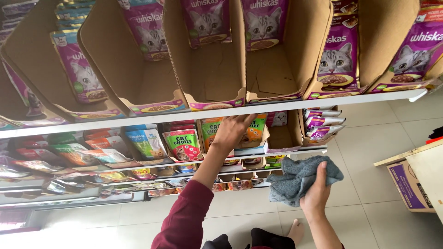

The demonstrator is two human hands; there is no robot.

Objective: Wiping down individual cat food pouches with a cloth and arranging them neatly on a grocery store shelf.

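My left hand (232,130) reaches up to the second shelf and grips an orange and green pet food pouch (256,129) standing in a cardboard display box. Its arm wears a dark red sleeve. My right hand (316,193) is lower, out in front of the shelves, and holds a crumpled grey-blue cloth (295,179). Beside the held pouch stands a green and pink pouch (183,145).
A white shelf rail (323,102) carries open cardboard display boxes (210,69) with purple cat food pouches (336,59). Lower shelves hold several coloured pouches. A cardboard box (408,184) sits under a wooden board at right. My bare foot (293,230) rests on the white tiled floor.
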